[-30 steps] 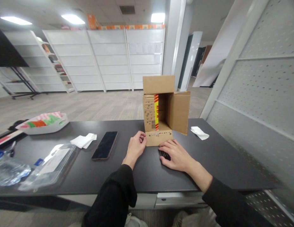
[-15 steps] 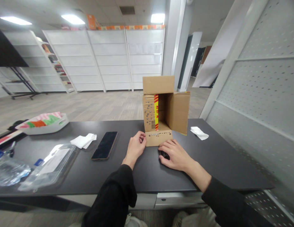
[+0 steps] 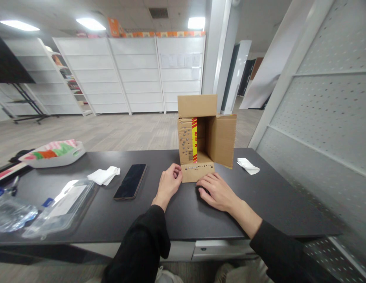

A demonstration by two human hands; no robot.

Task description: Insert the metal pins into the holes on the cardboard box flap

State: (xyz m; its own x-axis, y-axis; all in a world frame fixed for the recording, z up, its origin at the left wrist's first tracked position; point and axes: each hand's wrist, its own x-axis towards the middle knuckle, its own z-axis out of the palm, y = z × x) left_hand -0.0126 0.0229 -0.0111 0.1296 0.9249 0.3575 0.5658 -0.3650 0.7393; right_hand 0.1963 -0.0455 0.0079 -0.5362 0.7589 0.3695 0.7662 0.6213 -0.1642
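Observation:
A cardboard box (image 3: 210, 135) lies on its side on the dark table, its opening facing me. Its lower flap (image 3: 197, 176) rests on the tabletop and carries a row of small holes and several silvery round dots. At the flap's left edge, the curled fingers of my left hand (image 3: 170, 181) pinch the cardboard; the exact contact is partly hidden. My right hand (image 3: 217, 190) lies by the flap's front right corner, its fingers curled over a small black object (image 3: 199, 191). Most of that object is covered, so its kind does not show.
A phone (image 3: 130, 181), crumpled tissue (image 3: 104, 175), a clear plastic case (image 3: 63, 206) and a water bottle (image 3: 13, 214) lie to the left. Behind them sits a white basket (image 3: 57, 160) with colourful cloth. Another tissue (image 3: 248, 166) is right of the box; a perforated panel (image 3: 318, 129) borders the right.
My right hand has shifted very slightly, its thumb now covering more of the black object. My left hand and the box have stayed in place.

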